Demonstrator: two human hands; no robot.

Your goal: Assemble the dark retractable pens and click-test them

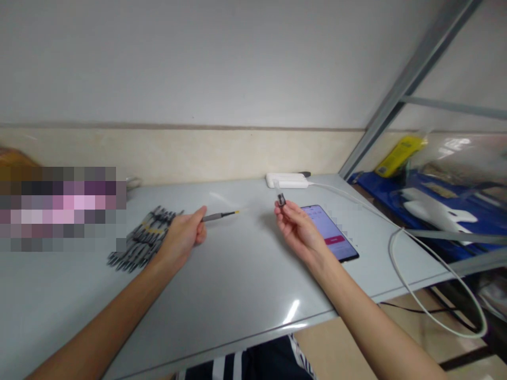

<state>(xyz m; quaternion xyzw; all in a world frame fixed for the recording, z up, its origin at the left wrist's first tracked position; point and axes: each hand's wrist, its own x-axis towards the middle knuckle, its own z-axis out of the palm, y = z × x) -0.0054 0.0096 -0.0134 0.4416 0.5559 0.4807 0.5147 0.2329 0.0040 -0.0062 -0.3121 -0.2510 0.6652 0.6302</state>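
My left hand (189,232) is closed around the rear of a slim grey pen (216,217), which points right with a narrow dark neck and a yellowish tip. Between the thumb and fingers of my right hand (296,226) is a small clear cap with a black part (281,199), its clear end pointing up. The pen and the cap are apart, both held above the table. Beside my left wrist lies a pile of dark grey pens (137,243), with some yellow showing among them; my left hand covers part of the pile.
A lit phone (336,232) lies on the grey table (237,295) behind my right wrist. Near the wall sits a white power strip (291,181), its cable looping over the right edge. At right, a metal frame (404,100) borders a blue shelf (362,186) holding a yellow pack (401,155).
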